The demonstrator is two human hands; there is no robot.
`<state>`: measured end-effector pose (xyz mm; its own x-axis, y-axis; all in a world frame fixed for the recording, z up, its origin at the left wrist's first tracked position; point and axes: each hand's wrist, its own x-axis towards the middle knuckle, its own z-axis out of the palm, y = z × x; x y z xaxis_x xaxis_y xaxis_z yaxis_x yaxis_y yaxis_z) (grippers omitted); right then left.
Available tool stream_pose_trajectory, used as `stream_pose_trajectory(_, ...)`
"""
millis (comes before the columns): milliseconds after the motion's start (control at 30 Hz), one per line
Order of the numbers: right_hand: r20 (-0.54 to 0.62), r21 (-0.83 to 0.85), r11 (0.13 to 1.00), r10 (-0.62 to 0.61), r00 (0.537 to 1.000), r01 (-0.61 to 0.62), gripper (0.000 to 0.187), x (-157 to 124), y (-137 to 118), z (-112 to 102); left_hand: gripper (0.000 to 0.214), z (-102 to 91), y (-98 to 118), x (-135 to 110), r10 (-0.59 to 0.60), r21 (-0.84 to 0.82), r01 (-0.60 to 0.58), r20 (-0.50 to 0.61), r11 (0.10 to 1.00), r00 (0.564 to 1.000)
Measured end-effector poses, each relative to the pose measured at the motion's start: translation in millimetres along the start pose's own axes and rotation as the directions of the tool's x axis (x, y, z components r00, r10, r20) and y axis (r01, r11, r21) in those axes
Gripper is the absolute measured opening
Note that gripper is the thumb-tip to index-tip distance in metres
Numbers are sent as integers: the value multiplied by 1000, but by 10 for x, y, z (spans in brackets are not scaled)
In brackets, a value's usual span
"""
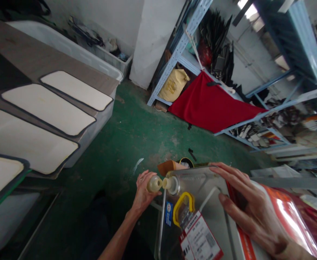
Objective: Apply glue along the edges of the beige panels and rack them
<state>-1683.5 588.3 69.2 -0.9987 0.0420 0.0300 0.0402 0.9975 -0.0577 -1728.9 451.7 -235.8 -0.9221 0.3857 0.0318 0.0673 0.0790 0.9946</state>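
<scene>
A large metal can (202, 224) with a yellow handle (184, 207) and a red-and-white label lies tilted in front of me. My right hand (252, 213) rests flat on its top face, fingers spread. My left hand (143, 193) is closed on a small pale yellow bottle (154, 183), held mouth to mouth with the can's pale spout (170, 183).
A long board (39, 65) with white, dark-edged mats (48, 108) lies over white tubs at the left. Blue metal shelving (185, 36) holds a red cloth (209, 104), a yellow sack and dark parts. The floor (131, 133) is green. A brown box (169, 167) sits behind the can.
</scene>
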Motion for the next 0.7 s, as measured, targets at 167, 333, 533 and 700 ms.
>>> stream_pose_trajectory(167,6,1,1000,-21,1000,21,44,-11,-21,12,63,16,8,-2,-11,-8,11,-17,1000,1000)
stream_pose_trajectory(333,-19,-9,999,-49,999,48,45,0,-58,19,62,29,-10,-4,-23,-10,22,-29,1000,999)
stream_pose_trajectory(533,-22,-40,997,-64,998,64,45,22,-118,32,62,32,-25,-1,-33,-17,32,-28,999,999)
stream_pose_trajectory(700,-13,-81,994,-79,997,78,44,63,-177,36,63,1,-24,11,-21,-14,21,-19,1000,1000)
